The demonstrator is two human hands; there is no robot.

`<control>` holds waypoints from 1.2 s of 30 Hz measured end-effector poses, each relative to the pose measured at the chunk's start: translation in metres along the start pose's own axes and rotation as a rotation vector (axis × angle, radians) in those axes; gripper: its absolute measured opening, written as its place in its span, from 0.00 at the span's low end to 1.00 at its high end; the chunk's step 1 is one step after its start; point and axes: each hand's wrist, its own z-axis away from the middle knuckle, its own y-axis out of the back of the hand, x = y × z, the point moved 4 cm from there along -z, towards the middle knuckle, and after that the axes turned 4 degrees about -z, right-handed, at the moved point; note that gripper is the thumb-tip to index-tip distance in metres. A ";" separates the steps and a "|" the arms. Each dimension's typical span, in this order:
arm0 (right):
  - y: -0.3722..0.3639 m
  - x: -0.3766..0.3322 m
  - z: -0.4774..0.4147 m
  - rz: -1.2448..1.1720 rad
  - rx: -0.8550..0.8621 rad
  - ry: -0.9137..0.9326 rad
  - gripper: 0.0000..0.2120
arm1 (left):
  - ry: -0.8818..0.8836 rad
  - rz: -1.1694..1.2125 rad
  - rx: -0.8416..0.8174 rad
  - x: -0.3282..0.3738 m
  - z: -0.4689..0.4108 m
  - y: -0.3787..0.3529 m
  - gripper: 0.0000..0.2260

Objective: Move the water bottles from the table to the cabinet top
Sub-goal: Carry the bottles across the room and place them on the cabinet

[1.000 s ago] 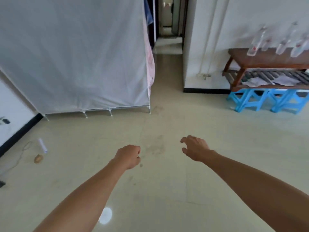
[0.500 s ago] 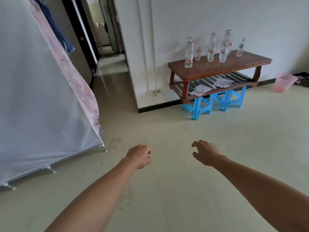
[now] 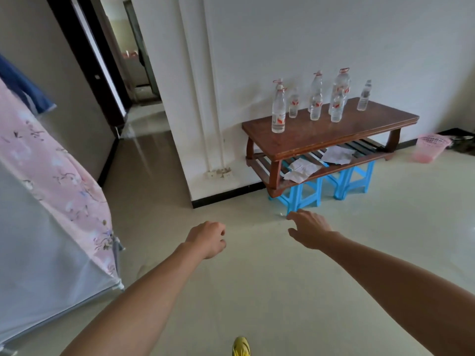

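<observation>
Several clear water bottles with red labels stand on a low brown wooden table against the white wall at the right; the nearest bottle is at the table's left end, a big one with a red handle further back. My left hand is stretched out over the floor with its fingers curled and holds nothing. My right hand reaches forward with loose fingers, empty, well short of the table.
A fabric wardrobe with a pink flowered side fills the left. Blue plastic stools stand under the table, papers lie on its lower shelf. A pink basket sits at the far right. A doorway opens behind. A yellow shoe shows at the bottom.
The view has swung right and closer to the table, so the bottles appear larger and the wardrobe has slid to the left edge. Both hands stay stretched forward and empty.
</observation>
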 end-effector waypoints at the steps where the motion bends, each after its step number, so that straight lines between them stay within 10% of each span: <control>1: 0.002 0.005 -0.024 0.001 0.008 -0.011 0.20 | -0.011 0.002 -0.001 -0.003 -0.027 0.004 0.14; 16: 0.063 0.153 -0.320 -0.077 0.067 -0.274 0.19 | -0.324 -0.024 0.007 0.050 -0.410 0.115 0.11; 36: 0.074 0.330 -0.680 -0.192 -0.059 -0.291 0.15 | -0.170 0.233 0.226 0.114 -0.831 0.203 0.17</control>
